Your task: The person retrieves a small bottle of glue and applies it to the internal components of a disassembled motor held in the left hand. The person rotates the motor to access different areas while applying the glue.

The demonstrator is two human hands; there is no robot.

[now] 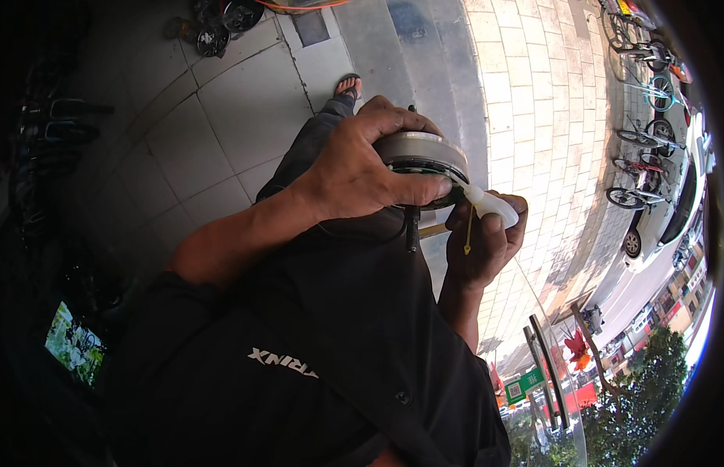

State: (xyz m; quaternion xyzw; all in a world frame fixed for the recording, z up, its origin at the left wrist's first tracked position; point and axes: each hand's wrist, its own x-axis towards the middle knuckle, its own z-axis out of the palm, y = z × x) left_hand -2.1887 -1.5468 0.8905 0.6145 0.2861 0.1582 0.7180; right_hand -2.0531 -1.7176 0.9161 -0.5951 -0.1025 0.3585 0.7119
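Note:
My left hand (354,163) is wrapped around a round grey metal hub (425,148), tilted in front of my body. The fingers are over its far side, and the thumb presses on the dark open face. A dark axle (412,232) sticks out of the hub toward me. In my right hand (482,253) is a small white squeeze bottle (496,208), pinched between thumb and fingers. Its narrow nozzle reaches the hub's rim beside my left thumb. A thin yellow strap with a cap (468,247) dangles from the bottle. The inside of the hub is mostly hidden.
My sandalled foot (348,86) is on the tiled floor (214,132). Dark round parts (214,35) lie at the far left. A step (440,70) borders the paved walkway (533,101), with parked bicycles (650,136) beyond. A glass door's handle (550,373) stands at the near right.

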